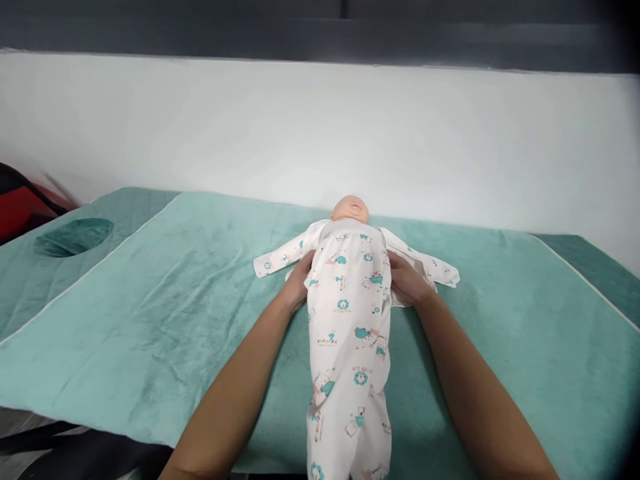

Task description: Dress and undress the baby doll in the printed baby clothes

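Note:
A baby doll [351, 209] lies on its back on a teal towel [165, 313], head toward the wall. It wears white printed clothes [350, 313] with small teal and pink animals; the sleeves spread out to both sides. My left hand [299, 280] presses against the doll's left flank at waist height, fingers curled onto the cloth. My right hand [407, 280] holds the opposite flank the same way. The fingertips of both hands are partly tucked under the fabric.
The towel covers a darker teal padded table [600, 267] with a round face hole [75, 237] at the far left. A white wall [320, 133] runs behind. Something red and black [20, 200] sits beyond the table's left end.

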